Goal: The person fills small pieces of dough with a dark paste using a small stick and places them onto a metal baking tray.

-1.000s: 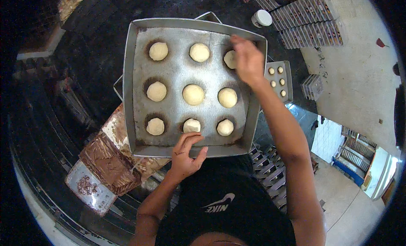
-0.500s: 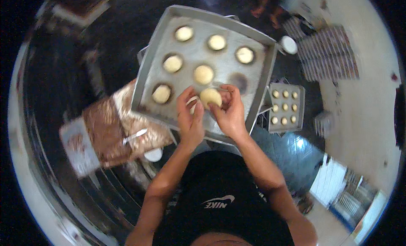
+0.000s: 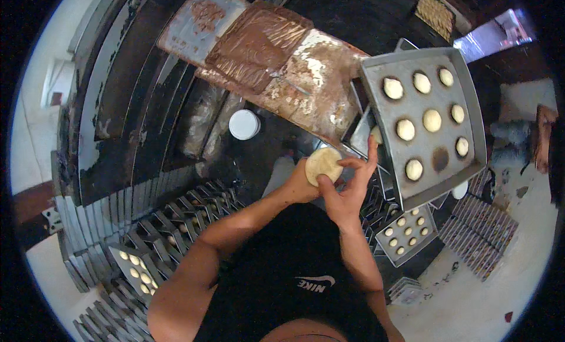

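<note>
A flattened round of pale dough (image 3: 323, 164) is held off the tray, close in front of my body. My left hand (image 3: 301, 183) grips it from the left, its fingers partly hidden behind the dough. The thumb and a finger of my right hand (image 3: 348, 195) pinch its right side, while another finger points up. A pale bit (image 3: 376, 134) shows by that raised fingertip; I cannot make out what it is. To the right is a tilted square metal tray (image 3: 385, 115) bearing several dough balls and one dark bare spot.
A worktable (image 3: 335, 101) spread with chocolate-brown paste and pale flour lies ahead, a knife on it. A white round tub (image 3: 244, 125) stands left of my hands. Racked trays (image 3: 176, 224) line the lower left; another dough tray (image 3: 406, 233) sits lower right. A person (image 3: 544, 136) is at far right.
My view has turned left, so the tray now appears on the right. Both hands have come off the tray toward my body, and the dough they hold now looks flatter and wider.
</note>
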Motion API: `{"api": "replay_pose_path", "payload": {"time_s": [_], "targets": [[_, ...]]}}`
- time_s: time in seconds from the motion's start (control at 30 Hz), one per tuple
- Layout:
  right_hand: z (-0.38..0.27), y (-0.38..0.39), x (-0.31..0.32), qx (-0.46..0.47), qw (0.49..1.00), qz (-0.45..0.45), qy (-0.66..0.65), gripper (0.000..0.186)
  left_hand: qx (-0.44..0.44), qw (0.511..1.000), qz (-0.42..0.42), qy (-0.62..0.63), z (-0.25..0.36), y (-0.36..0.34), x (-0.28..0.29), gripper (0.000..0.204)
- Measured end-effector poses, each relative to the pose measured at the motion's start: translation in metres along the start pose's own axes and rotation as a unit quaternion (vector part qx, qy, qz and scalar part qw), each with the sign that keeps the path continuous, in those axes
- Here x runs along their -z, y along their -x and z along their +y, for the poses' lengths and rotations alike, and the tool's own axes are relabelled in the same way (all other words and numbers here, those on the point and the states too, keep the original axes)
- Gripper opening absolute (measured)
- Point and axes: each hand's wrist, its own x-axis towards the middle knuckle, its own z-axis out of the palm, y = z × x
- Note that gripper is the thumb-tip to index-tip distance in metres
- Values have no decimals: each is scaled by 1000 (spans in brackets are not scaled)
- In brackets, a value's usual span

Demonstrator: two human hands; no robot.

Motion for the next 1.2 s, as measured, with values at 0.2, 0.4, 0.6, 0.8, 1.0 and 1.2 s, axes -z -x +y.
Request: {"api": "replay_pose_path", "payload": {"time_s": [0.2, 0.4, 0.6, 0.8, 1.0, 1.2], "targets": [[122, -44, -133, -117, 991, -41, -43, 32, -215, 932, 255, -146, 4, -24, 112, 55], [236, -122, -262, 118, 953, -86, 266, 34, -139, 949, 264, -105, 19, -49, 275, 59], [155, -141, -317, 105, 949, -186, 232, 32, -19, 959, 251, -132, -10, -37, 399, 54], [156, -216, -389, 132, 877, -291, 358, 34, -45, 974, 203, -93, 2, -51, 446, 57], [170, -186, -412, 174, 883, -341, 271, 26, -167, 917, 308, -190, -13, -52, 464, 57], [158, -220, -414, 60, 901, -314, 292, 22, -66, 933, 352, -40, 5, -56, 459, 54]]}}
